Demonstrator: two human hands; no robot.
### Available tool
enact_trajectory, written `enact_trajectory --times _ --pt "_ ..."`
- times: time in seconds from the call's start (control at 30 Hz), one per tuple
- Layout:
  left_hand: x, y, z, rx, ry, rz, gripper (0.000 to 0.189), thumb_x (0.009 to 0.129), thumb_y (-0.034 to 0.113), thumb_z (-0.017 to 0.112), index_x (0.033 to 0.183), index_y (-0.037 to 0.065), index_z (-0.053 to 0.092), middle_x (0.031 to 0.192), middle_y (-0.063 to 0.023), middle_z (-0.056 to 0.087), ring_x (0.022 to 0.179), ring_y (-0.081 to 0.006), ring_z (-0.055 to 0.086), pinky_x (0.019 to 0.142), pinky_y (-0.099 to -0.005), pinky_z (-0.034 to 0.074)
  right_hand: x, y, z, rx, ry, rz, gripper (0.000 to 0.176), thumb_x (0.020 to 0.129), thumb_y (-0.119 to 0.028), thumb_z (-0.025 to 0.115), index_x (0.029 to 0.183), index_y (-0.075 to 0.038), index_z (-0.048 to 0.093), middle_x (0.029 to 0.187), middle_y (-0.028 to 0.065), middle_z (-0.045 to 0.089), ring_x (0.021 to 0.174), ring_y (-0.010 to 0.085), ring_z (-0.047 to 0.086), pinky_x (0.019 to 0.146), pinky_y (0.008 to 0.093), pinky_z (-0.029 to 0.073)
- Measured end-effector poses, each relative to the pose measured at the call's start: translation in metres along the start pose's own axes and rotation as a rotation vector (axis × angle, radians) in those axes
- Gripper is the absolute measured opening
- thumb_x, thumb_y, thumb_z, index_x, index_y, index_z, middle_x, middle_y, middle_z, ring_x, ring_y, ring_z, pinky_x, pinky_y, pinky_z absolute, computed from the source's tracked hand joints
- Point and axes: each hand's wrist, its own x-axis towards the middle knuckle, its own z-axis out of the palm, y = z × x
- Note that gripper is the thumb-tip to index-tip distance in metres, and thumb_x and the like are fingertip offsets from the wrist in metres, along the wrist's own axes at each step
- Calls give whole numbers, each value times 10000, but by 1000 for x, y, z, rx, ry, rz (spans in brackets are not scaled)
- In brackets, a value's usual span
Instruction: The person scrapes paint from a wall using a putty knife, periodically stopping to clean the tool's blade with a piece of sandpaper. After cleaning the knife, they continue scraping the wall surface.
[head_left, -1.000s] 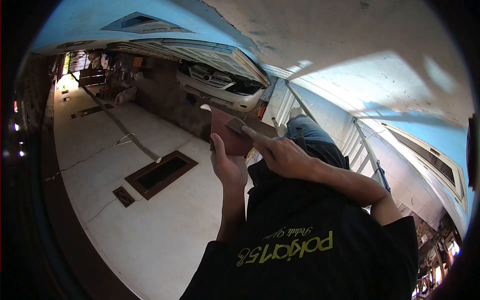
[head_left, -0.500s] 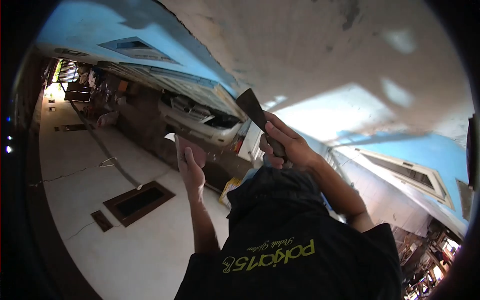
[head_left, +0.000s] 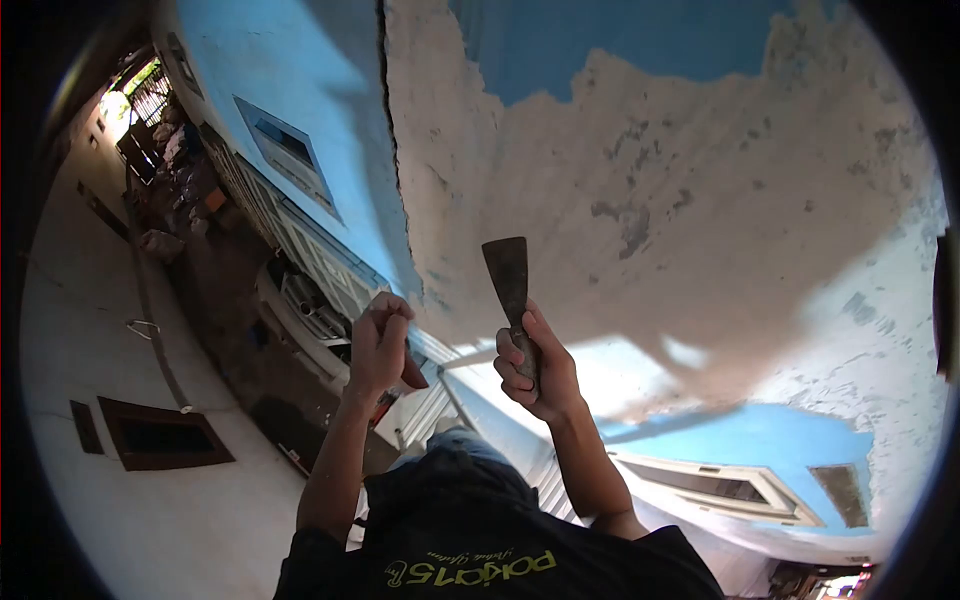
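My right hand [head_left: 541, 368] is closed around the handle of a putty knife [head_left: 509, 275], its dark, wide blade pointing up. Behind the blade in this view stretches a large whitish wall [head_left: 740, 240] with scraped patches. My left hand [head_left: 378, 347] is raised at about the same height, fingers curled. A reddish-brown piece of sandpaper [head_left: 414, 373] sticks out below its palm, the rest hidden by the hand.
Blue paint [head_left: 620, 45] with a ragged edge borders the bare patch. A dark crack [head_left: 397, 165] runs down the wall beside a small window [head_left: 288, 150]. To the left, a parked car [head_left: 300, 305] stands in a narrow passage. A white-framed window [head_left: 715, 488] is at lower right.
The view has turned toward the scraped wall. My right hand now holds the putty knife more upright. My left hand has rotated, hiding most of the sandpaper, and is nearer the right hand.
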Motion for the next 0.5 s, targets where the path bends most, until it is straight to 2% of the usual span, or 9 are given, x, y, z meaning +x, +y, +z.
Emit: enact_trajectory --times 0.03,0.07,0.17,0.27,0.3,0.33,0.43,0.5 --pt "5 9 8 -35 -6 -79 171 955 94 456 857 37 584 662 35 478 588 -45 381 552 -238 341 2 -7 6 -44 20 -25 368 1051 -368 395 1406 -280 363 705 -12 427 430 58 304 324 173 216" --pt "16 7 17 -22 -25 49 199 980 177 511 916 27 624 610 64 430 540 -27 350 505 -236 311 3 -11 9 -83 43 -50 372 1050 -373 397 1407 -276 362 707 -14 429 432 57 306 326 173 219" --pt "41 47 32 -1 -225 -88 320 986 323 566 973 13 642 613 58 437 551 -31 372 512 -234 317 12 -29 17 -182 52 -169 419 1057 -372 380 1434 -201 317 736 17 459 442 56 331 337 193 224" --pt "70 71 53 -85 -348 -84 432 965 427 592 1044 5 642 612 56 443 549 -39 383 518 -226 322 19 -44 36 -292 103 -257 409 1061 -397 368 1412 -188 343 721 7 457 426 43 316 333 186 212" --pt "76 82 63 -141 -343 -87 439 964 428 593 1065 3 640 613 52 451 547 -45 386 526 -225 330 21 -49 42 -329 109 -288 402 1061 -401 366 1400 -184 355 717 5 456 422 41 312 332 186 211" --pt "81 93 74 -198 -337 -87 447 962 429 593 1085 2 637 613 48 460 545 -50 388 535 -223 338 24 -54 53 -372 143 -301 313 1058 -390 384 1330 -238 405 672 -39 389 426 34 258 336 176 181" --pt "103 101 93 -322 -359 -123 466 953 425 608 1134 -4 625 618 28 501 514 -66 423 520 -217 372 32 -65 65 -455 202 -368 312 1061 -396 376 1314 -217 410 638 -49 358 423 25 257 339 178 183" --pt "109 106 99 -388 -401 -159 468 945 425 621 1122 -8 612 634 14 530 496 -77 476 488 -214 409 35 -66 70 -474 284 -395 355 1062 -399 372 1362 -210 390 623 -55 345 422 19 266 343 180 190"
